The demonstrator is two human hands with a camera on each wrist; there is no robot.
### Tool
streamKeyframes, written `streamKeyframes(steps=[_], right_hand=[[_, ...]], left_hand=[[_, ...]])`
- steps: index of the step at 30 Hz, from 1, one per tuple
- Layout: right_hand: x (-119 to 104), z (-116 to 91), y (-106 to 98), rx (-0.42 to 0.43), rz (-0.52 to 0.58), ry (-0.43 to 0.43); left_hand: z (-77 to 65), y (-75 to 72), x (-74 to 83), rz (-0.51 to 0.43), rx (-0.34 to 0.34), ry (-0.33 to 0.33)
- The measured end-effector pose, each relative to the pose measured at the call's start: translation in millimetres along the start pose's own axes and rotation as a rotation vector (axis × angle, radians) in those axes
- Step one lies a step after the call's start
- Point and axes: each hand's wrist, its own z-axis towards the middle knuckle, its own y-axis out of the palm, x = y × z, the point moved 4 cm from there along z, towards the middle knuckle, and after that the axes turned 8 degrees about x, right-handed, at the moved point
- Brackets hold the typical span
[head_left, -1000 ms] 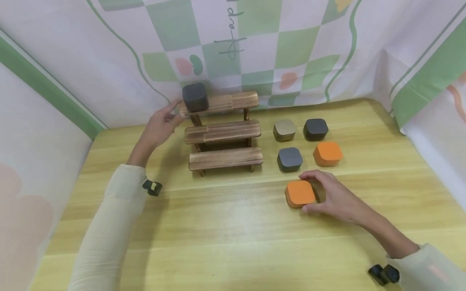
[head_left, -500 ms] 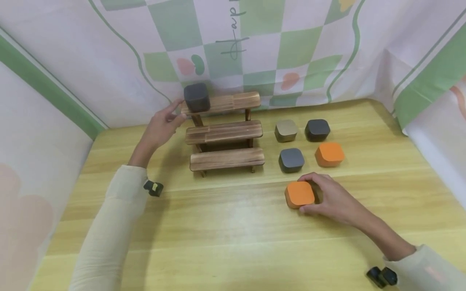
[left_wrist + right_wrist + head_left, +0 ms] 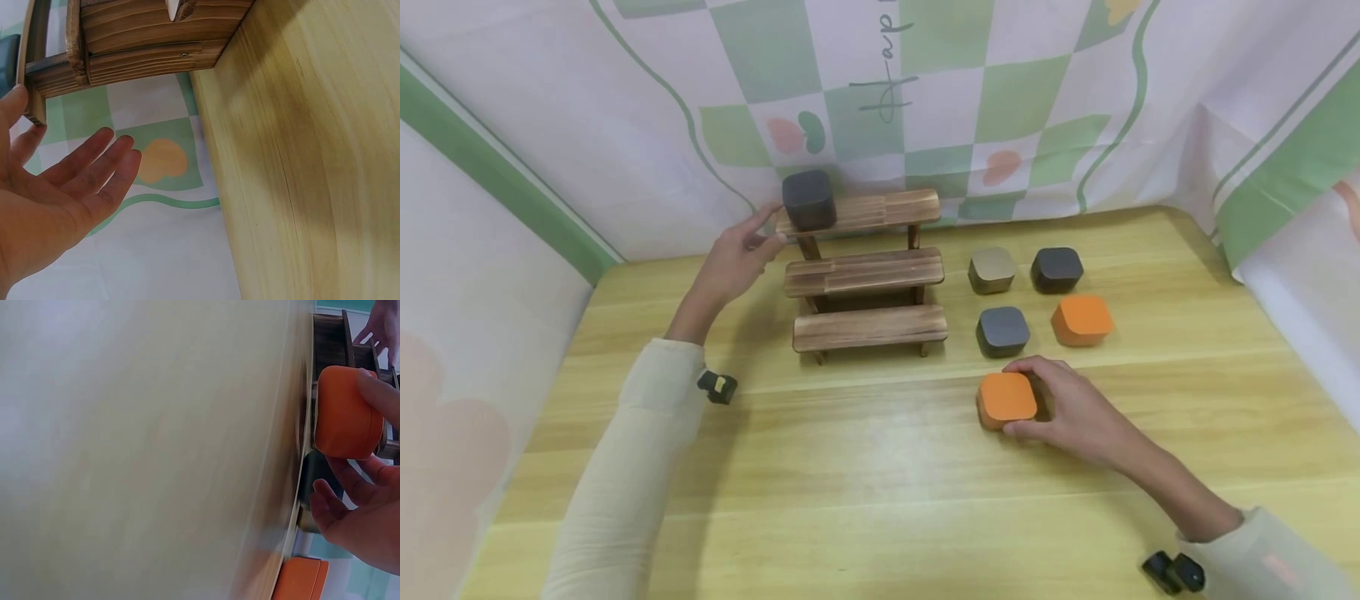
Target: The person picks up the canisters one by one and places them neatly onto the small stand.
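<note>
My right hand holds an orange lidded box with rounded corners, its thumb on the near side and fingers on the far side. In the right wrist view, the thumb lies on the orange box; whether the box touches the table cannot be told. At the left, my left hand pinches the left end of the top step of a three-step wooden display stand. On that step, close to the fingers, sits a dark grey box. The left wrist view shows the other fingers of my left hand spread loosely.
Right of the stand, a gold box, a black box, a grey box and another orange box stand on the wooden table. A patterned cloth hangs behind the table.
My right hand has moved slightly left with the orange box. My left hand keeps its place at the stand. The head view has shifted a little.
</note>
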Motion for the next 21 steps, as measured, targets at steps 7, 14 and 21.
streamKeyframes(steps=[7,14,21], right_hand=[[-7,1,1,-0.004,0.007,-0.003],[-13,4,3,-0.009,0.044,-0.009],[-22,10,7,-0.012,0.042,-0.031]], left_hand=[[0.6,0.4,0.7,0.011,-0.003,-0.002],[0.8,0.7,-0.5,0.004,-0.001,0.0],[-0.3,0.3,0.5,0.0,0.0,0.005]])
